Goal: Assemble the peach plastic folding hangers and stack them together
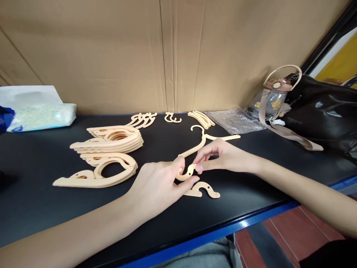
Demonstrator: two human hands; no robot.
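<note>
Both hands meet over the middle of the black table. Between the thumb and fingers of my left hand (pixel 160 184) is a small curved beige hanger piece (pixel 185 175) with a dark hole in it. My right hand (pixel 219 158) pinches the other end of the same piece. Just below my left fingertips lies a beige hanger part (pixel 209 189) with a curved end, partly hidden by the hand. Beyond my hands a beige hanger (pixel 202 139), with its hook and two arms spread, lies on the table; my hands cover some of it.
Two stacks of folded beige hangers (pixel 111 175) lie at left. At the back are curved pieces (pixel 143 120), small hooks (pixel 172 118), slim arms (pixel 202 119) and a clear plastic bag (pixel 234 120). A bottle (pixel 272 100) and black bag (pixel 320 111) stand right; a tissue pack (pixel 44 116), left.
</note>
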